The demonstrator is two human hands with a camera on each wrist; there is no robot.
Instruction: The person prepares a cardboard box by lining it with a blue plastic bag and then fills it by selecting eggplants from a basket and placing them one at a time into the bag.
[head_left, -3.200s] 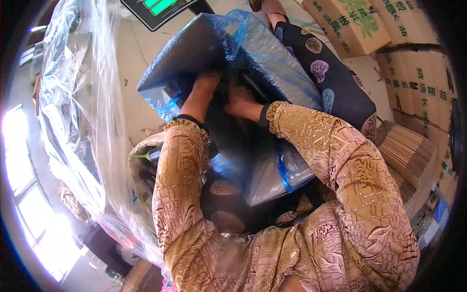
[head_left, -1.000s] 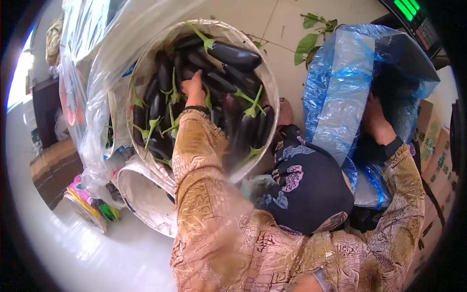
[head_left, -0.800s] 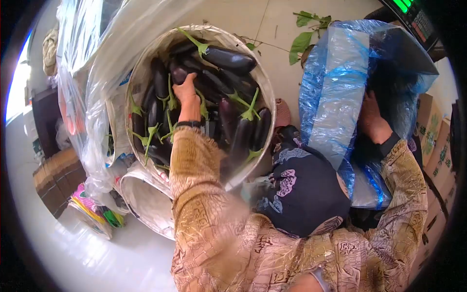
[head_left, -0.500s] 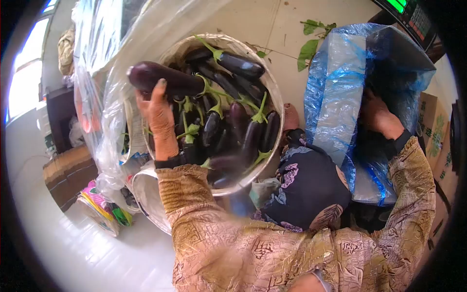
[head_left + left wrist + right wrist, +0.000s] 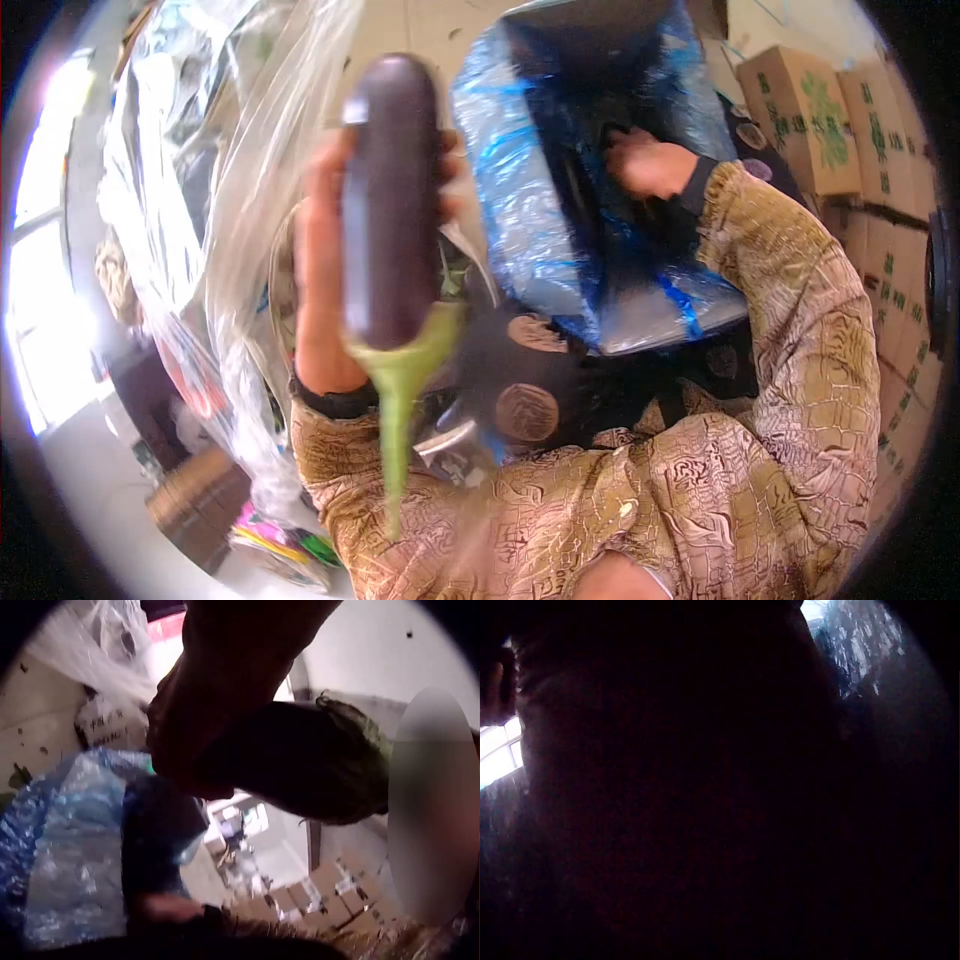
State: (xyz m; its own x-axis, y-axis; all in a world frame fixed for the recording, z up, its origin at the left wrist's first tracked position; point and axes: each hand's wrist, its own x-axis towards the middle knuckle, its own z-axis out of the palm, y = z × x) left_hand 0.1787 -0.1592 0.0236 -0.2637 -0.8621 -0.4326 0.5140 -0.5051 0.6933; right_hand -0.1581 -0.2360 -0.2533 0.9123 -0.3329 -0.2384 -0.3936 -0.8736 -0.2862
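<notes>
My left hand point(image 5: 322, 250) grips a dark purple eggplant point(image 5: 392, 200), raised close to the head camera with its green stem point(image 5: 395, 400) pointing down toward my body. In the left wrist view the fingers point(image 5: 187, 735) wrap the eggplant point(image 5: 307, 761) at one end. A box lined with a blue plastic bag point(image 5: 515, 190) stands in front of me, its mouth facing up. Inside that mouth is my right hand point(image 5: 650, 165), its fingers blurred against the dark interior; I cannot tell whether they hold anything. The right wrist view is almost black.
Clear plastic sheeting point(image 5: 235, 190) hangs along the left. A round pale tub's rim point(image 5: 470, 245) shows partly behind the left hand. Printed cardboard boxes point(image 5: 800, 120) are stacked at the right. My patterned trousers point(image 5: 525, 410) lie below the lined box.
From both hands in the lined box, the left went to the tub, took out an eggplant and raised it toward the box. The right hand stays in the box. The view has swung right.
</notes>
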